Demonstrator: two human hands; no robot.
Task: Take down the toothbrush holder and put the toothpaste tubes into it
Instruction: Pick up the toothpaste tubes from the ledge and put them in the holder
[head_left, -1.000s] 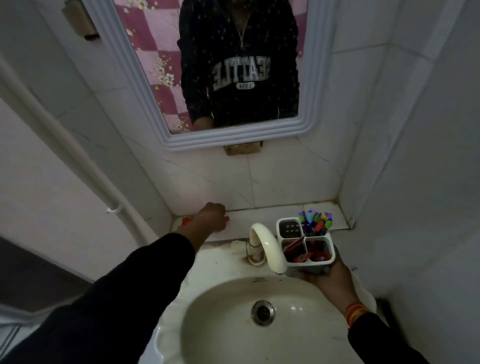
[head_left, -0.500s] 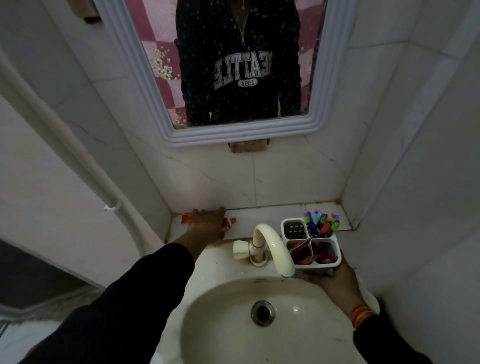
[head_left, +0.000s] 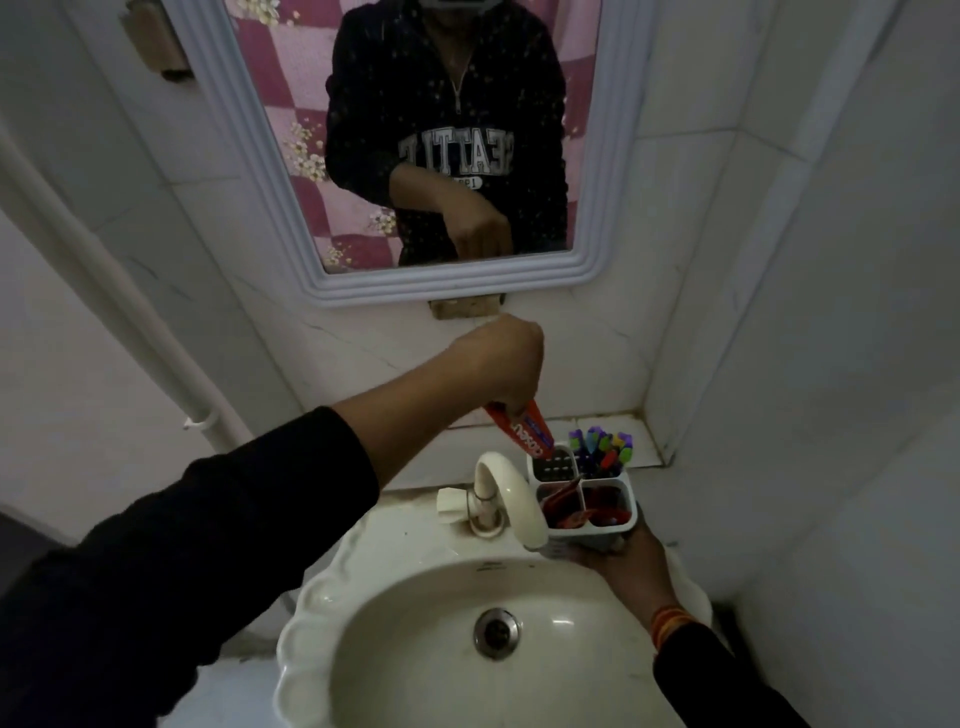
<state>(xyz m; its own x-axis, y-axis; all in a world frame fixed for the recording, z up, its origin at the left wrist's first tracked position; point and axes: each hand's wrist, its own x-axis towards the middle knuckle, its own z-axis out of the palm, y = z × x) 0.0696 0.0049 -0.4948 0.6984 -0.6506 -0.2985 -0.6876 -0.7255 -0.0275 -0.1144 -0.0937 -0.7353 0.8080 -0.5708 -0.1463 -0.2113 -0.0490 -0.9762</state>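
Note:
My right hand (head_left: 626, 564) grips the white toothbrush holder (head_left: 592, 535) from below, over the sink's right rim beside the tap. The holder has several compartments: colourful toothbrushes (head_left: 602, 447) fill the back right one, and red tubes (head_left: 571, 512) lie in the front ones. My left hand (head_left: 501, 364) holds a red toothpaste tube (head_left: 530, 428) by its upper end, tilted, with its lower end at the mouth of the back left compartment.
A white tap (head_left: 501, 491) curves over the basin (head_left: 415, 613) just left of the holder. A tiled ledge (head_left: 639, 426) runs behind the sink under a framed mirror (head_left: 447, 291). A white pipe (head_left: 156, 353) slants down the left wall. A wall stands close on the right.
My left hand has picked the red tube up off the ledge and carried it right and up to the holder. My right hand keeps the holder in about the same place.

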